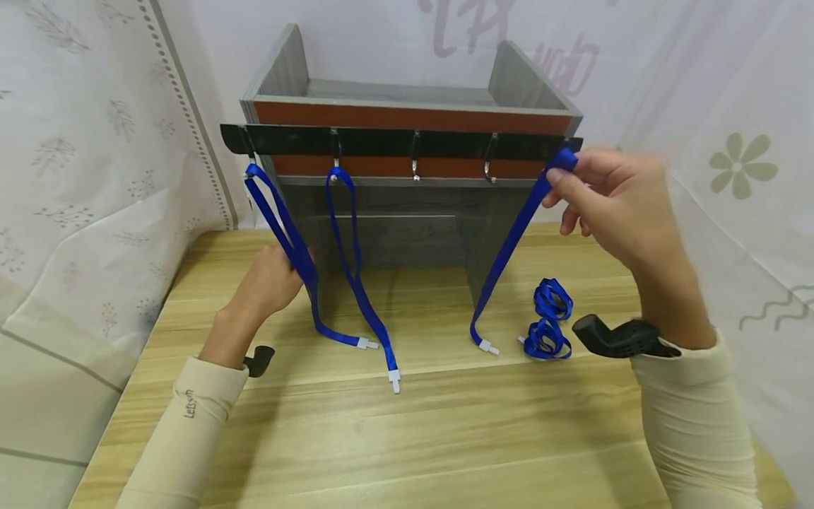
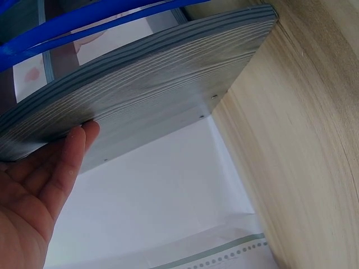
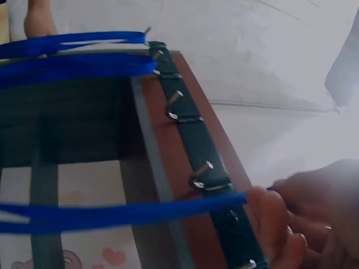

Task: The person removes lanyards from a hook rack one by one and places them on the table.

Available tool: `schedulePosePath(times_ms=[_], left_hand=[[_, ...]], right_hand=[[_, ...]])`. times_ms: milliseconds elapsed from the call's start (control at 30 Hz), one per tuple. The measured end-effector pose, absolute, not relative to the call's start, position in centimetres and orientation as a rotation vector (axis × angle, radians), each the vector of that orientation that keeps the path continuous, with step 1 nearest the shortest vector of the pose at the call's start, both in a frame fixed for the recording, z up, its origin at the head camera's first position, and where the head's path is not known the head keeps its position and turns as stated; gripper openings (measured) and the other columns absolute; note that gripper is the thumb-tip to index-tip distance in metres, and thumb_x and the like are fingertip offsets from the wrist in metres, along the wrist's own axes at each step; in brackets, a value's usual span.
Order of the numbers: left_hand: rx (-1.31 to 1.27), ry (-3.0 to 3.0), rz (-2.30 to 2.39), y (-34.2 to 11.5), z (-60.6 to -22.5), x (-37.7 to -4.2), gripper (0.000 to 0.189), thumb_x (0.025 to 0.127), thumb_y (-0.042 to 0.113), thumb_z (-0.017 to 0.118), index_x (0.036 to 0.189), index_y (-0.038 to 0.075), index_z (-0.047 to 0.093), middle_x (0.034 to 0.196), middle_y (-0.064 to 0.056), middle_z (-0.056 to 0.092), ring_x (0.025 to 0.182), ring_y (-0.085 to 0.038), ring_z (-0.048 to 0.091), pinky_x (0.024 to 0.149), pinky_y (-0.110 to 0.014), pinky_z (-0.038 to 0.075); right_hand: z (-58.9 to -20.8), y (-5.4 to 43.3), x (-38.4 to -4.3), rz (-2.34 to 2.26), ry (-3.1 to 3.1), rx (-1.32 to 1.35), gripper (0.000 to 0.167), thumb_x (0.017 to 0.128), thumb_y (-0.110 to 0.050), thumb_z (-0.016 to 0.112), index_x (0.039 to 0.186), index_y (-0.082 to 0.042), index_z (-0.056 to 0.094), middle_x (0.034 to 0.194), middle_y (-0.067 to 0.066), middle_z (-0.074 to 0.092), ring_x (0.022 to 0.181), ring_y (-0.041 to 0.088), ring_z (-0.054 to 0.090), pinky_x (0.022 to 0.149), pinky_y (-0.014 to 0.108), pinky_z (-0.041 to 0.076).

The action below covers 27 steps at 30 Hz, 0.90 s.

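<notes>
My right hand point(image 1: 620, 201) pinches the top loop of a blue lanyard point(image 1: 518, 230) between thumb and fingers, at the right end of a black hook rail point(image 1: 381, 141). That lanyard hangs down to a white clip point(image 1: 487, 346) by the table. My left hand point(image 1: 270, 279) is at the shelf unit's left side panel point(image 2: 151, 95); in the left wrist view its nearly straight fingers point(image 2: 70, 162) rest against the outer face. One blue lanyard point(image 1: 280, 219) hangs from the leftmost hook, partly covering this hand, and another lanyard point(image 1: 356, 276) from the second hook.
Two bare hooks, a middle hook point(image 1: 416, 166) and one right of it point(image 1: 491, 166), show on the rail. A coiled blue lanyard point(image 1: 550, 322) lies on the wooden table point(image 1: 381, 452) below my right hand. The grey shelf unit point(image 1: 397, 240) stands before a patterned cloth point(image 1: 731, 85).
</notes>
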State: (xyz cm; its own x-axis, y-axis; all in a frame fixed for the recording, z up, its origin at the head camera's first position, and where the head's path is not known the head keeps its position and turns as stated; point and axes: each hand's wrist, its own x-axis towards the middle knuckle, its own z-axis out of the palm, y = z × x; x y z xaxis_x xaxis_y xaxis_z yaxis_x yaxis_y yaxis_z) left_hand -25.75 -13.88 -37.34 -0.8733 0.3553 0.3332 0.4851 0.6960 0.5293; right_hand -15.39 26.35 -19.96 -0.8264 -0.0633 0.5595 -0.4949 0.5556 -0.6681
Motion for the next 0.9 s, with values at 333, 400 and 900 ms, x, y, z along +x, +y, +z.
schedulePosePath(times_ms=[333,400,900], left_hand=[[-0.686,-2.682,-0.923,-13.9,-37.4,-25.8,0.029,0.104,0.025,0.045,0.083,0.008,0.053,0.07,-0.007,0.053,0.061,-0.023,0.051,0.058,-0.037,0.04],[-0.691,-2.678,-0.924,-13.9,-37.4,-25.8,0.029,0.104,0.025,0.045,0.082,0.008,0.053,0.069,-0.007,0.053,0.061,-0.023,0.051,0.058,-0.037,0.04],[-0.685,-2.684,-0.924,-13.9,-37.3,-25.8,0.033,0.104,0.025,0.045,0.078,0.008,0.053,0.067,-0.006,0.052,0.061,-0.023,0.051,0.057,-0.037,0.04]], right_hand=[[-22.0,28.8,-13.3,1.194,-2.492,0.799,0.015,0.089,0.013,0.061,0.085,0.001,0.069,0.065,-0.002,0.065,0.051,0.009,0.057,0.042,0.026,0.036],[-22.3,29.8,-13.1,1.197,-2.527,0.895,0.019,0.088,0.016,0.06,0.085,0.0,0.069,0.062,0.0,0.062,0.051,0.009,0.055,0.043,0.026,0.035],[-24.8,32.1,-14.9,0.911,-3.064,0.653,0.014,0.098,-0.014,0.062,0.084,-0.014,0.064,0.065,-0.002,0.059,0.058,0.015,0.057,0.054,0.029,0.047]])
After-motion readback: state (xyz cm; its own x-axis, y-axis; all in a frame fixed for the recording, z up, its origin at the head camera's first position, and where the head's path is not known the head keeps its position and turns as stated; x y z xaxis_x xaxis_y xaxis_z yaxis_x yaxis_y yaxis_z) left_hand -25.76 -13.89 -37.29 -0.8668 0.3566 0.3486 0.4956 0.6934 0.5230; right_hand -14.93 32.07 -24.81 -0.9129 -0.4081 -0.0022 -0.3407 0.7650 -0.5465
